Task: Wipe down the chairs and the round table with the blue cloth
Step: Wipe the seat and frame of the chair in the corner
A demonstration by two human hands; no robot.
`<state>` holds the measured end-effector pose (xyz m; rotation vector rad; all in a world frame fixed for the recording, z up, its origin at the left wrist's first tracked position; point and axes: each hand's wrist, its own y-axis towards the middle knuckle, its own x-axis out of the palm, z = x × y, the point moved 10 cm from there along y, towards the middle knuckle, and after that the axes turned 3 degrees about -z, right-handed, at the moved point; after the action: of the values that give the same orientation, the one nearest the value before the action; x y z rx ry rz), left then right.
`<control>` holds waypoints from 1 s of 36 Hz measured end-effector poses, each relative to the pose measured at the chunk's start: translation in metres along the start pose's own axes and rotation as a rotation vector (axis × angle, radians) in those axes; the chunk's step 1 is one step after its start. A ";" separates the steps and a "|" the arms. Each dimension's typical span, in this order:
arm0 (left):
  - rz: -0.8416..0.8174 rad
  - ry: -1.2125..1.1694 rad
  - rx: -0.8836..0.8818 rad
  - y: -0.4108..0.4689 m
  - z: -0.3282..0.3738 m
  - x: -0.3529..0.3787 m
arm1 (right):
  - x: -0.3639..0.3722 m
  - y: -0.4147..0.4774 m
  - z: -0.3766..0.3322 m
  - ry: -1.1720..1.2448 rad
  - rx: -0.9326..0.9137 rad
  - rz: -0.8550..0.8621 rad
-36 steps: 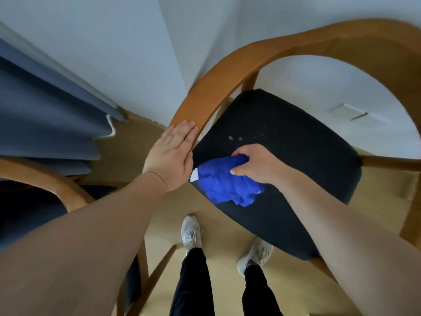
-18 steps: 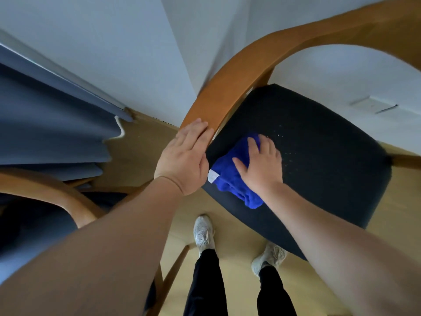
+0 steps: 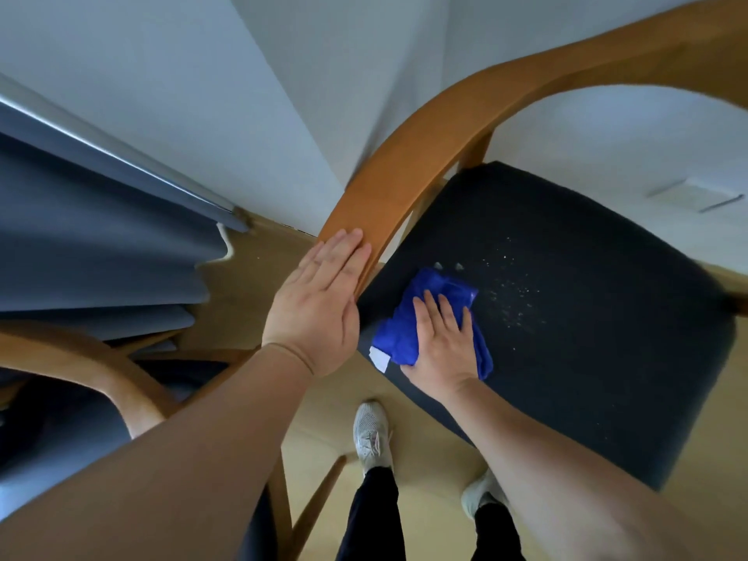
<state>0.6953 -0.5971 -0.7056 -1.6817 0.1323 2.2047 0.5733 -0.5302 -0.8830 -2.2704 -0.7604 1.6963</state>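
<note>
Dark fabric chair seat [image 3: 566, 338], pale crumbs [image 3: 514, 293] mid-seat. Crumpled blue cloth [image 3: 398, 330] lies near the seat's left front edge; my right hand [image 3: 443, 346] presses it, fingers straight. My left hand [image 3: 319, 313] rests flat on the curved wooden armrest [image 3: 388, 196]. Cloth seems soft, light; I'd palm its middle.

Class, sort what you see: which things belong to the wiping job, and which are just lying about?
Job: blue cloth, chair seat, chair back, crumbs, other chair, left hand, right hand.
Just there: curtain, shoes, floor, wall.
</note>
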 end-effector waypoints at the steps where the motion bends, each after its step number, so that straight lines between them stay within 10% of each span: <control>1: 0.001 0.001 0.003 0.000 0.000 -0.001 | -0.001 -0.001 0.002 0.002 -0.024 0.011; 24: 0.005 0.012 0.011 0.000 0.001 0.002 | -0.036 0.045 0.001 -0.155 -0.420 0.141; 36: 0.015 -0.016 0.019 0.000 0.000 0.002 | -0.131 0.149 0.100 -0.133 -0.019 0.281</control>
<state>0.6949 -0.5966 -0.7072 -1.6581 0.1610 2.2203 0.4937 -0.7378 -0.8735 -2.3897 -0.5005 1.9854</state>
